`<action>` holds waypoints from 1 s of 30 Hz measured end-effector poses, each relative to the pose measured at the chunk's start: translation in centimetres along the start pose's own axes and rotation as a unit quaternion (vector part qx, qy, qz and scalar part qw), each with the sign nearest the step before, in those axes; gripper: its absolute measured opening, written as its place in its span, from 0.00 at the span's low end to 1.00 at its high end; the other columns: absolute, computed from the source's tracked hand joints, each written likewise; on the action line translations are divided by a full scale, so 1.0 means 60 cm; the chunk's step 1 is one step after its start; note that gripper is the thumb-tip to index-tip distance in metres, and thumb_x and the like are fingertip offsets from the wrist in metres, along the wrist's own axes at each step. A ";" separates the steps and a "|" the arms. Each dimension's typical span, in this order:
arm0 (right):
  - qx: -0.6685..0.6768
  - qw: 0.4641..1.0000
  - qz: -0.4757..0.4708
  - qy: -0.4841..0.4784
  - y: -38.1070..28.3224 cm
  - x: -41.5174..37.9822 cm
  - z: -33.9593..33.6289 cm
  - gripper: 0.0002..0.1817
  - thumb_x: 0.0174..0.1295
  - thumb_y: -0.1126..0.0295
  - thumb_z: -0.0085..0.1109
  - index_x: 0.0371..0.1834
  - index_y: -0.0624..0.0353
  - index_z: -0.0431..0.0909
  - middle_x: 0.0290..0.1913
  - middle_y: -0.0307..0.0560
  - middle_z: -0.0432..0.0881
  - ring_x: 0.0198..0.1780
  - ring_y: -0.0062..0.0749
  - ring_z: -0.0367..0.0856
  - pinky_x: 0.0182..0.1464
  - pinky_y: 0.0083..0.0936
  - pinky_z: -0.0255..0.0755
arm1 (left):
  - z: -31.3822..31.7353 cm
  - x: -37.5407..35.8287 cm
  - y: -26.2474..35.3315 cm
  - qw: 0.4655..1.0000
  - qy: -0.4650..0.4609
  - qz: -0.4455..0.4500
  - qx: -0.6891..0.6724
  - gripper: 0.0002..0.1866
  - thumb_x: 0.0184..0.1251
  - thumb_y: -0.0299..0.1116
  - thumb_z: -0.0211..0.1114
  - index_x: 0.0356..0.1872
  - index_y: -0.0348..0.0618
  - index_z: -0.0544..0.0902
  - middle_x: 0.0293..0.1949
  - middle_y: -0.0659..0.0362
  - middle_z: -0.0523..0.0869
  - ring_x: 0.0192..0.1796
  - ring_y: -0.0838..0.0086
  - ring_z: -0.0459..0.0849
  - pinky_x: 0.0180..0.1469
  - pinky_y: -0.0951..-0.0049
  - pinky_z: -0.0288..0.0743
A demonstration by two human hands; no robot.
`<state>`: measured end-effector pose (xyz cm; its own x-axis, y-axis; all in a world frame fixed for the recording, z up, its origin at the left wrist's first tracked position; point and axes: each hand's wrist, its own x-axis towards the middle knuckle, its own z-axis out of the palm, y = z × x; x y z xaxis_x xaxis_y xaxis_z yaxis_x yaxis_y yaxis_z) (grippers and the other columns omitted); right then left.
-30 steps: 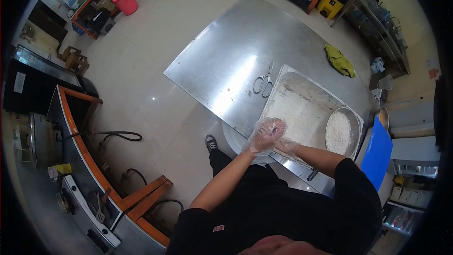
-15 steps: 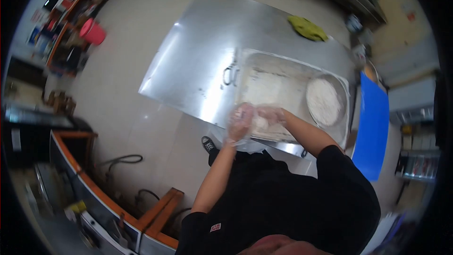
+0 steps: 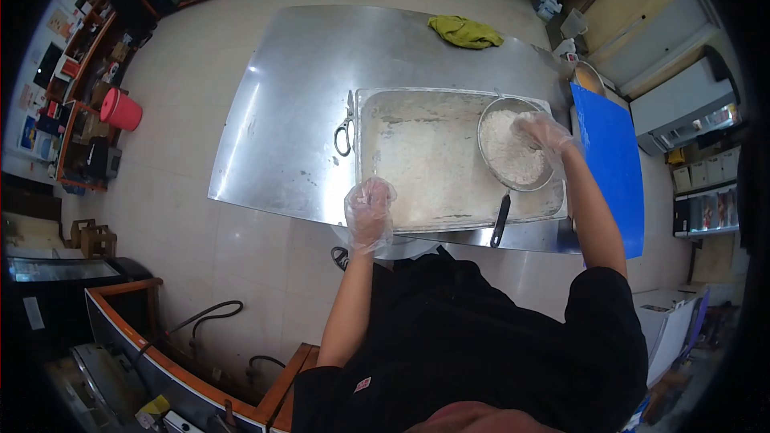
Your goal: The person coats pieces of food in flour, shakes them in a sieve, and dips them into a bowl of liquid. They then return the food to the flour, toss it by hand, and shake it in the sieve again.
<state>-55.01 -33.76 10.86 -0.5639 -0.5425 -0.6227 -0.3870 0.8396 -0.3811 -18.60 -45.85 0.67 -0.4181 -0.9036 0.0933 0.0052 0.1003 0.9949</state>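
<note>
My left hand (image 3: 370, 207), in a clear plastic glove, hovers at the front left corner of a flour-dusted metal tray (image 3: 417, 223). Its fingers are curled in, and whatever they hold is hidden. Inside the tray's right side sits a round sieve (image 3: 539, 186) with a black handle (image 3: 500, 220), heaped with white flour (image 3: 504, 144). Reaching over the sieve's rim, my right hand (image 3: 547, 133), gloved the same way, has its fingers drawn together in the flour, the tips partly hidden.
Scissors (image 3: 345, 130) lie left of the tray on the steel table (image 3: 281, 112). A green cloth (image 3: 465, 32) rests at the far edge. To the right stands a blue board (image 3: 607, 168), with a bowl (image 3: 588, 78) behind it. A pink bin (image 3: 120, 110) is on the floor.
My hands, together over the tray's front edge before, have moved apart. The right went to the flour in the sieve; the left shifted left. The view has turned, and the sieve's handle now shows.
</note>
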 end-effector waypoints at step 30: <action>-0.374 0.822 -0.395 -0.168 0.043 0.174 0.476 0.12 0.52 0.62 0.52 0.28 0.55 0.84 0.36 0.54 0.84 0.41 0.49 0.81 0.46 0.40 0.73 | -0.008 -0.005 0.002 0.999 -0.008 0.051 0.013 0.10 0.67 0.30 0.59 0.25 0.39 0.78 0.22 0.65 0.76 0.26 0.81 0.73 0.30 0.77 0.67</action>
<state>-41.07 -36.48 -16.12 0.2651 -0.7668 -0.5846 -0.9467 -0.0919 -0.3088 -18.00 -45.76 0.81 -0.4310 -0.8816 0.1927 0.0255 0.2015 0.9792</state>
